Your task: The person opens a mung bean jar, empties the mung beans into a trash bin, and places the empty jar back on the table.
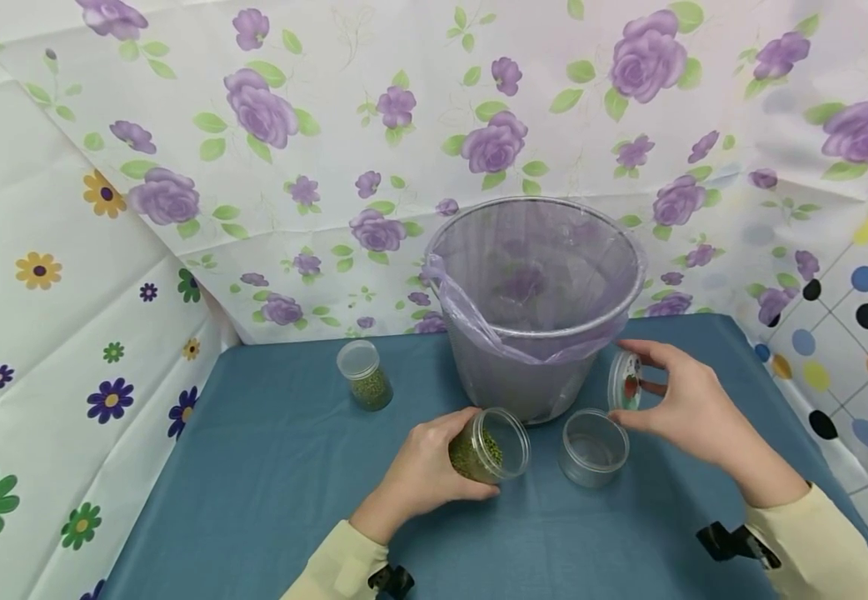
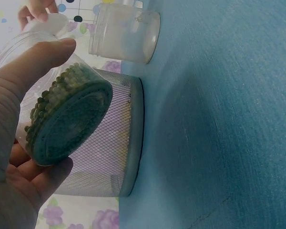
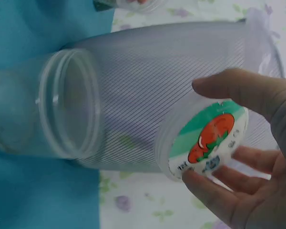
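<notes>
My left hand (image 1: pixel 422 467) grips a clear plastic jar (image 2: pixel 69 107) partly filled with green beans, tilted with its uncovered mouth to the right. Between the thumb and fingers of my right hand (image 1: pixel 692 408) is a round clear lid (image 3: pixel 207 138), held on edge, with a tomato picture on its label. Below and left of that lid stands an uncovered clear jar (image 1: pixel 594 450) with nothing visible inside. Another jar (image 1: pixel 369 383) containing green beans, with a pale lid on top, stands at the back left of the table.
A mesh waste bin (image 1: pixel 527 375) lined with a thin purple bag (image 1: pixel 471 317) stands behind the jars at the back of the table. Blue cloth (image 1: pixel 276 483) covers the table. Flowered sheets (image 1: pixel 314 167) hang along the back and sides.
</notes>
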Tool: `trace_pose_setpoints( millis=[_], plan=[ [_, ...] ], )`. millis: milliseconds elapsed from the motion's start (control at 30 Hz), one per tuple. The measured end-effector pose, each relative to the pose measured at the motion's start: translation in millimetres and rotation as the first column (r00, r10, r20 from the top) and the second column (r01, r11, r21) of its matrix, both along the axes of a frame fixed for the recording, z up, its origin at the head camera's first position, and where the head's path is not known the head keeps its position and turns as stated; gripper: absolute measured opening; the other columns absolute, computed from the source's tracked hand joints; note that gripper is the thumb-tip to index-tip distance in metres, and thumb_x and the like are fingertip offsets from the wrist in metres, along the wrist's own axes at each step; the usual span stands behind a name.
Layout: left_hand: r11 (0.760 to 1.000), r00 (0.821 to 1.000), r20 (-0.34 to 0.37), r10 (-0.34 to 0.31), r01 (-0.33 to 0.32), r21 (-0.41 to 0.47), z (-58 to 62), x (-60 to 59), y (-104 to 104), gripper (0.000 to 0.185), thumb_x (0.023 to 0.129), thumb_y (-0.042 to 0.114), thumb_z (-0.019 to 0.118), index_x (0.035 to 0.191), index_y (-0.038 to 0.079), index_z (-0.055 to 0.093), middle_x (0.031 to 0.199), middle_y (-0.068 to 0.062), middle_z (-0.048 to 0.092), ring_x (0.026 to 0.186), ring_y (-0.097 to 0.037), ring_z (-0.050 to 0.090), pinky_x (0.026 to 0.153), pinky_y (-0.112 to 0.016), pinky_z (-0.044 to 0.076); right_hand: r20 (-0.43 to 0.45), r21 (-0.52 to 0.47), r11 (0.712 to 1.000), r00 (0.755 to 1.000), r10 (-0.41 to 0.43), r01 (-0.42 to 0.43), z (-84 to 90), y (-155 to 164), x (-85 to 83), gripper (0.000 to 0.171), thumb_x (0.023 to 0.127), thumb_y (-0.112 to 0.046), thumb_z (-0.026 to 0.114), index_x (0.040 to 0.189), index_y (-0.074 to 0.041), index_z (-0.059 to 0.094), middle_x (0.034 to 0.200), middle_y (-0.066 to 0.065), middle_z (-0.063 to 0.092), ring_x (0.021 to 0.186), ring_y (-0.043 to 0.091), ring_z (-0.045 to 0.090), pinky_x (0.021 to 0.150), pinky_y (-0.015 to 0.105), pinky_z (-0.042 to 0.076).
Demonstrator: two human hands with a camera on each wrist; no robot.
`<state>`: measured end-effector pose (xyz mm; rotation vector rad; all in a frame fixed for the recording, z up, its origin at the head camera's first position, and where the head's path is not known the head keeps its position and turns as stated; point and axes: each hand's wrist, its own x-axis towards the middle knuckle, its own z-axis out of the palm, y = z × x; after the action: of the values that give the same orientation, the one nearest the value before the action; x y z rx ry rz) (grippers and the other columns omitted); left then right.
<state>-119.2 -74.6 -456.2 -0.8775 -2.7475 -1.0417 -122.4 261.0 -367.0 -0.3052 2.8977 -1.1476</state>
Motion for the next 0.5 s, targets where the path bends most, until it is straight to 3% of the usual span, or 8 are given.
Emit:
trace_pose_setpoints(
  millis=[167,300,500],
  plan=[
    [1.0,1.0,0.003,0.0,0.0,-0.002,-1.1,0.8,-0.4,0.086,0.058,0.065,0.077,0.133,0.04,0.042,0.125,0.017,0.056,0.11,-0.002,0.056,0.09,-0.028,0.052,0.018,0.003,0.995,0.995,-0.096,0.096,-14.9,12.5,-7.8,0.094,0.069,-0.056,0.074,0.144,-0.015,0.035,0.14,0.018,0.041,0.114,0.04,0.054,0.082,0.045,0.055],
    [1.0,1.0,0.006,0.009,-0.009,0.001,-2.2,1.3,-0.8,0.087,0.056,0.06,0.081,0.132,0.04,0.042,0.124,0.019,0.055,0.109,-0.001,0.056,0.089,-0.029,0.052,-0.005,0.047,0.987,0.988,-0.153,0.153,-28.9,22.8,-12.9,0.095,0.068,-0.061,0.072,0.144,-0.015,0.037,0.139,0.024,0.039,0.109,0.046,0.055,0.073,0.05,0.055],
    [1.0,1.0,0.004,0.018,-0.018,0.002,-2.6,1.2,-1.2,0.088,0.055,0.053,0.085,0.132,0.035,0.046,0.123,0.02,0.055,0.109,-0.001,0.056,0.089,-0.029,0.052,-0.025,0.1,0.97,0.975,-0.221,0.223,-44.2,32.0,-20.2,0.097,0.065,-0.065,0.072,0.141,-0.011,0.041,0.129,0.024,0.047,0.111,0.04,0.05,0.062,0.045,0.052]
  ],
)
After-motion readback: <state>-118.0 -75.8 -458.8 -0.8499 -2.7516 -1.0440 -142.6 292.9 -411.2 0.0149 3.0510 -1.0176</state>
